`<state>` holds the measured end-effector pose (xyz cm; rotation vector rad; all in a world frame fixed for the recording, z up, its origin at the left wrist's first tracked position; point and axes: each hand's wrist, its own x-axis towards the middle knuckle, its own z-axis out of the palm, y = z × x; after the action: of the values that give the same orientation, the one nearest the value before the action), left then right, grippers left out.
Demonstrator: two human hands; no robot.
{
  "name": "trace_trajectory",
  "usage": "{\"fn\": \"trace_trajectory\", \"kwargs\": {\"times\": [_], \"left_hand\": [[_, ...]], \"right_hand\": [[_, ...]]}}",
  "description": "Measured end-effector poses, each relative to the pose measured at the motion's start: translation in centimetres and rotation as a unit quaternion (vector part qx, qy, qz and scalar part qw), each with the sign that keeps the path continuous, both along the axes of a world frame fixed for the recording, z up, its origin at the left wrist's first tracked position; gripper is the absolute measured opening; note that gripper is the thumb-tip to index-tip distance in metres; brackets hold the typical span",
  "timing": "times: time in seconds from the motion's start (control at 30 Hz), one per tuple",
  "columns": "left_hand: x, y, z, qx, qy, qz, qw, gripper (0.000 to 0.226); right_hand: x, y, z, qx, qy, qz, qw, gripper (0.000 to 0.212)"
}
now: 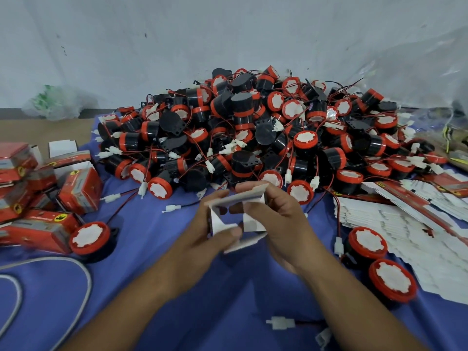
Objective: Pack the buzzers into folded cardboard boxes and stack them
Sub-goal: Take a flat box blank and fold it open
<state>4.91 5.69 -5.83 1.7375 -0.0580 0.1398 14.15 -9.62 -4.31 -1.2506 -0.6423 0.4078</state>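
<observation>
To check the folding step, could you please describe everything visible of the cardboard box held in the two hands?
The cardboard box is a small carton of thin card, white inner side showing, half erected into an open tube facing the camera. Flaps stick out at top and bottom. No buzzer shows inside. It is held above the blue cloth, before the buzzer heap: the left hand grips its left side, thumb on the lower flap; the right hand grips its right side.

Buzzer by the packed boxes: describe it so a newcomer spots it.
From the buzzer pile, look left to the red boxes on the blue cloth. The buzzer lies at their near right end, white face up. It alone sits beside the boxes, clear of the pile.
</observation>
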Motion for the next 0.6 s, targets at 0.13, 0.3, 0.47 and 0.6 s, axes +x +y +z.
{"fn": "trace_trajectory", "kwargs": {"times": [0.13, 0.3, 0.47, 0.6], "left_hand": [[0.1, 0.0, 1.1, -0.058, -0.009, 0.010, 0.998, 0.049], [0.7, 0.2, 1.0, -0.239, -0.012, 0.023, 0.971, 0.030], [0.2, 0.1, 1.2, -0.257, -0.012, 0.019, 0.966, 0.024], [0.5, 0.0, 2.2, -0.324, -0.014, 0.080, 0.943, 0.022]], "right_hand": [[0.3, 0.2, -0.6, -0.015, -0.048, -0.051, 0.997, 0.028], [0.3, 0.2, -0.7, 0.005, -0.107, -0.039, 0.994, 0.024], [0.4, 0.3, -0.8, 0.022, -0.065, -0.018, 0.997, 0.027], [0.3, 0.2, 0.0, 0.047, 0.007, 0.082, 0.996, 0.060]]}}
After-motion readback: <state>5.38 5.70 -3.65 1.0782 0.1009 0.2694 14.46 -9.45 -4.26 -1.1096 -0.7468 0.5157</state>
